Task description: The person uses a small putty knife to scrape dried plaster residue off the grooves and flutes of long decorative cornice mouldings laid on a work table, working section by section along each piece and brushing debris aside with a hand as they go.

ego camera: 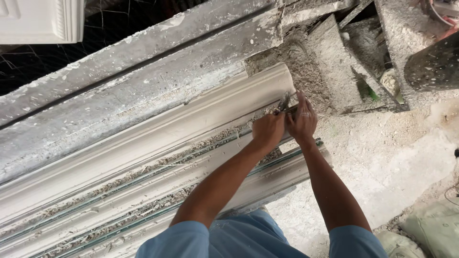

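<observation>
Small metal tool (pixel 284 102) mostly hidden by hands, moulding (pixel 143 143) cut off left — dark object (pixel 432 64) cropped right

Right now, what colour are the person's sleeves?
Light blue sleeves, seen best in the head view.

A single view is given, taken from a camera worn on the head and aimed steeply downward. Both forearms are seen reaching away from it, with the long moulding (pixel 158 143) held close, running diagonally across the frame.

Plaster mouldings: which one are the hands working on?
The upper, widest moulding, next to the grey beam. Both hands, left and right, press a small metal tool at its rounded end; the lower strips lie untouched.
</observation>
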